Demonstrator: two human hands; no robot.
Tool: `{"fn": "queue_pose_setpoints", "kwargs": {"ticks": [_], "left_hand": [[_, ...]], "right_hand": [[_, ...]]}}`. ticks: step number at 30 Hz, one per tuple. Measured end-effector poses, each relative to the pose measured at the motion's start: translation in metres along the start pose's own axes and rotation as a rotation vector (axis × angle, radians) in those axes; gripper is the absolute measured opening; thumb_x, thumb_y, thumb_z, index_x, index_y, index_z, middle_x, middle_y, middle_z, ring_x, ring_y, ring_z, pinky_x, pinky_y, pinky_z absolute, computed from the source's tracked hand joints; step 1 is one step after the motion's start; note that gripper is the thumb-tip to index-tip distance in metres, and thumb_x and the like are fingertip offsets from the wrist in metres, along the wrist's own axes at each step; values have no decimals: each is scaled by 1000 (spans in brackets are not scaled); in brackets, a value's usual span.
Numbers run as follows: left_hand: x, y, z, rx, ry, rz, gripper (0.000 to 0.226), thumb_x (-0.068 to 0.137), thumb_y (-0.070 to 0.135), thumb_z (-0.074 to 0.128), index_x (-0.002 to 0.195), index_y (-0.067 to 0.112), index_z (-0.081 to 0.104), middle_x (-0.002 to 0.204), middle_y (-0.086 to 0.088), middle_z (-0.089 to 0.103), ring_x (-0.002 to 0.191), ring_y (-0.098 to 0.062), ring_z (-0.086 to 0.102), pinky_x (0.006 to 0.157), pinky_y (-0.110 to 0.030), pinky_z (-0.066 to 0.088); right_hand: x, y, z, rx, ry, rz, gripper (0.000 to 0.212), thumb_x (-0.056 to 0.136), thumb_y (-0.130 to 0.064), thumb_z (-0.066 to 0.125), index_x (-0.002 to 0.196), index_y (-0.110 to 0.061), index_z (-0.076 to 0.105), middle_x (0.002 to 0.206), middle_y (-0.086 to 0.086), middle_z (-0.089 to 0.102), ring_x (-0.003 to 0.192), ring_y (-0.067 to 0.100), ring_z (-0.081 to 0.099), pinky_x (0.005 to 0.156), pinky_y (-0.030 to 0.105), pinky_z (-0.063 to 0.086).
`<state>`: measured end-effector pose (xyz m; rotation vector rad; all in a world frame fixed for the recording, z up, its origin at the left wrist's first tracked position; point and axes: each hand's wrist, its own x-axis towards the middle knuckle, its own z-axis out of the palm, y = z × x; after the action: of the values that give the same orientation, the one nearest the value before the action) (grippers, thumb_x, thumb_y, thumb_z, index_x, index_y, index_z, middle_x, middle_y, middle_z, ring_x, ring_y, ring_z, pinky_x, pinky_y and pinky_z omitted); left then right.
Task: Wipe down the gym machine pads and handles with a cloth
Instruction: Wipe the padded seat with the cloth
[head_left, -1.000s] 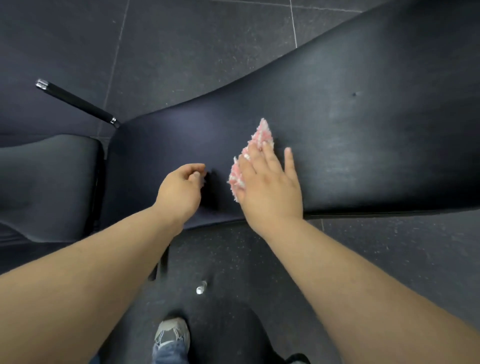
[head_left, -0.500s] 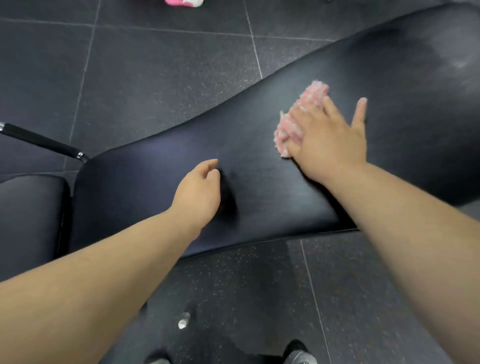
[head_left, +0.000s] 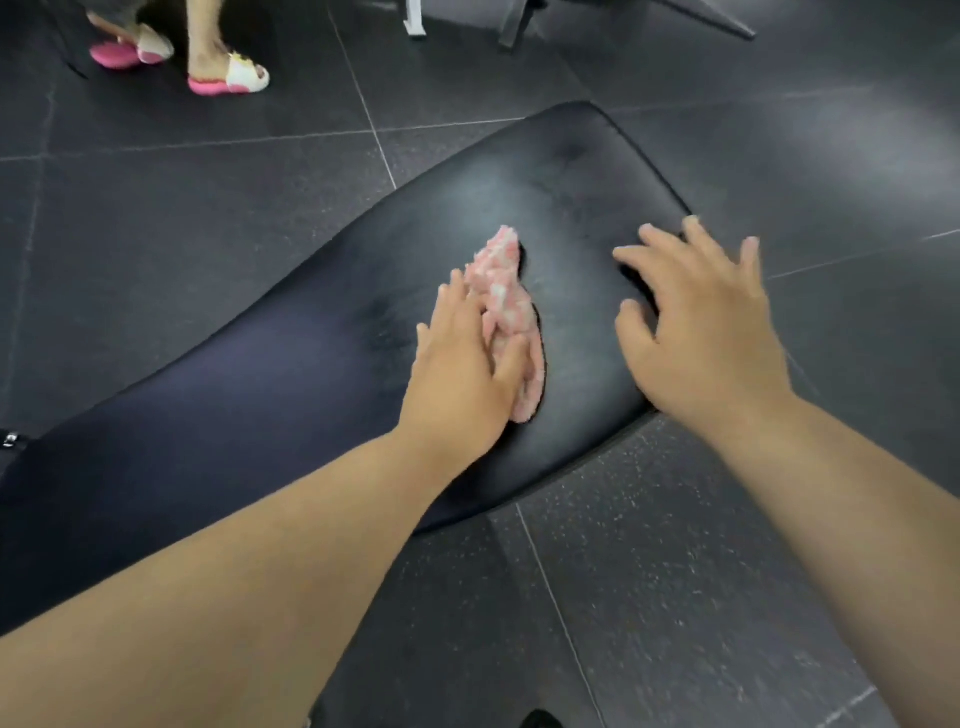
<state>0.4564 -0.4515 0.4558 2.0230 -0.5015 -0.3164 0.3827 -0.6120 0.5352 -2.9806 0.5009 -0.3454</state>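
The pink cloth (head_left: 506, 306) lies on the black bench pad (head_left: 571, 171), toward its far right end. The left hand (head_left: 462, 358) presses it down with straight fingers, thumb laid across it. The right hand (head_left: 706, 322) is spread wide over the pad's right edge and holds nothing. Recommended: keep even palm pressure, overlap the strokes, and carry them out to the far rim and side edges.

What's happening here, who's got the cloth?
A person is wiping a black bench pad with a pink and white cloth. The left hand lies flat on the cloth, pressing it onto the pad near its far end. The right hand is open, fingers spread at the pad's right edge, holding nothing. Someone in pink slippers stands on the floor beyond.
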Motion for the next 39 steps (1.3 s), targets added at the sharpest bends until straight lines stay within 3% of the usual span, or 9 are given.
{"fn": "queue_pose_setpoints", "kwargs": {"ticks": [4,9,12,15,19,25,31,35,39], "left_hand": [[34,-30,-15,7,217,-180,61,90,17,38,147,38,28,165,6,13,151,-29,11,121,-38,4],[15,-41,-24,82,261,-223,61,89,11,32,143,36,43,155,6,36,151,-22,17,122,-35,13],[0,-12,1,98,140,153,48,94,22,42,140,23,52,154,7,37,146,-15,29,121,-32,21],[35,1,9,332,14,486,42,102,31,41,138,16,57,153,-8,41,143,-33,34,115,-50,31],[96,13,3,384,20,386,48,103,34,33,147,20,44,159,-1,32,148,-25,24,122,-37,15],[161,40,0,236,233,161,44,101,24,42,145,29,47,153,16,39,142,-7,30,109,-7,13],[120,72,27,281,-23,704,42,98,21,48,138,12,56,146,1,49,138,-16,40,119,-32,26],[178,79,18,330,-24,458,45,100,40,41,144,34,47,151,14,44,140,-23,42,113,-54,33],[161,107,40,164,103,311,33,97,29,45,123,30,65,139,17,55,129,-21,52,110,-45,39]], "right_hand": [[19,16,-7,170,30,268,51,95,-31,51,145,-24,45,158,-1,35,145,25,32,114,47,28],[26,2,6,166,197,377,47,94,-31,48,141,-30,48,148,-10,49,126,29,50,94,43,42],[22,5,9,285,273,439,45,93,-23,45,137,-33,54,142,-12,54,124,23,51,88,35,41],[23,7,12,449,342,504,42,89,-20,42,124,-29,64,120,-9,67,108,22,59,79,27,37],[17,9,11,619,442,547,41,88,-20,38,115,-25,68,100,-19,65,96,13,62,80,24,41],[14,17,10,717,352,499,45,88,-18,39,121,-30,67,116,-27,62,111,3,59,93,22,41],[24,40,5,1122,284,616,35,99,-9,46,109,-32,71,110,-21,72,110,-8,62,103,25,44],[27,42,2,1311,352,677,33,101,-11,41,99,-25,71,102,-11,76,104,1,67,98,25,46],[27,47,-2,1460,409,755,34,103,-14,37,97,-22,69,100,-5,77,104,4,69,100,27,48]]}}
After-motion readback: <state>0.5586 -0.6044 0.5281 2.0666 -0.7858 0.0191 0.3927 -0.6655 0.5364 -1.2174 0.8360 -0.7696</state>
